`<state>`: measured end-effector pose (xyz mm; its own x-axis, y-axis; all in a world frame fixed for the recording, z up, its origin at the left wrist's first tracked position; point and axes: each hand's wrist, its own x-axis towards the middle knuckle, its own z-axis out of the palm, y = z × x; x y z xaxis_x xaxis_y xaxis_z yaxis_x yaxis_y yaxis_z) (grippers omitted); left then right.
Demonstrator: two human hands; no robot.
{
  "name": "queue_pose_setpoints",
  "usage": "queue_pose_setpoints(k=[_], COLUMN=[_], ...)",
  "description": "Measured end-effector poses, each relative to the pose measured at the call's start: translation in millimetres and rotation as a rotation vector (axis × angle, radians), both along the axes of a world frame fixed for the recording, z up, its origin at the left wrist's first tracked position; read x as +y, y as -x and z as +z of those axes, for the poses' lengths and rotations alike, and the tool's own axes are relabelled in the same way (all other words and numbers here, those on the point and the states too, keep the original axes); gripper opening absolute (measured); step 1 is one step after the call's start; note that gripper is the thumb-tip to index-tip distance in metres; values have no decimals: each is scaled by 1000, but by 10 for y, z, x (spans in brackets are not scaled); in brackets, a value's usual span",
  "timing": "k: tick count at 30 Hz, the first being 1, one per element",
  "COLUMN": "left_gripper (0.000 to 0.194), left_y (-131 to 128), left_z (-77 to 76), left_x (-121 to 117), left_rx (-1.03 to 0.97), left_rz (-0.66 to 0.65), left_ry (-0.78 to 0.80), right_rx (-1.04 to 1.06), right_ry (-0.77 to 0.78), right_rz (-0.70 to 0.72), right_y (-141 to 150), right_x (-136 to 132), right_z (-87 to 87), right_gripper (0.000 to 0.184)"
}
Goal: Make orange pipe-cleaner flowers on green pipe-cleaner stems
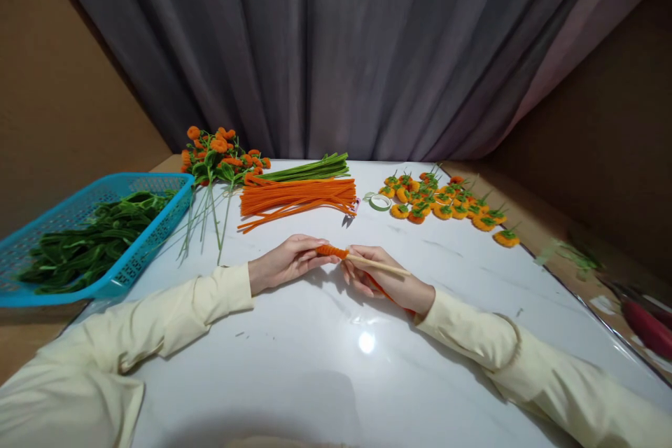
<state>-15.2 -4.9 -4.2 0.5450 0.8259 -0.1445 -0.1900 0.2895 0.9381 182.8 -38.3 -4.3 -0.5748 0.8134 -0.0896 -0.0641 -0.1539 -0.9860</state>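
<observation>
Between my hands, over the middle of the white table, is a thin wooden stick (379,265) with an orange pipe cleaner (332,250) coiled round its left end. My left hand (290,260) pinches the coiled end between thumb and fingers. My right hand (386,276) is closed round the stick near the coil, and the stick's bare end points right across it. A loose orange tail hangs under my right palm toward the wrist. Just beyond lies a bundle of straight orange pipe cleaners (299,197), with green stems (309,169) behind it.
At left stands a blue basket (185,189) of green leaf pieces (105,241). Finished orange flowers (218,147) lie at the back left. Several orange-and-yellow flower heads (444,204) spread at right, near a green tape roll (380,202) and small scissors (350,216). Red-handled pliers (645,325) lie far right.
</observation>
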Motion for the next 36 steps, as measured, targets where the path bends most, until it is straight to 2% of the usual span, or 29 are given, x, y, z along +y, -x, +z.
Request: queue_pose_setpoints(k=[2,4,9,18,26,31,36], left_gripper=[17,18,37,42,48,44,43], left_y=[-12,-29,-62,-66,-48,-52,-78], left_z=[1,-1,-20,-30,8,19,-15], left_x=[-7,-16,-24,-50,-49,-67,-97], left_rx=[-87,-134,-117,77,162,175,207], left_rz=[-56,-101,-144,-102,-188,-121,-25], left_ry=[120,150,92,38,4,12,-75], right_rx=[61,84,135,110,156,136,85], right_ry=[21,65,200,149,184,187,171], right_rz=[-4,-15,-42,24,15,-3,11], right_y=[16,24,7,-20,-31,-30,-6], right_x=[-13,-8,48,43,62,55,41], right_z=[-1,0,-20,-17,-54,-46,-35], right_gripper=[32,29,25,31,29,30,35])
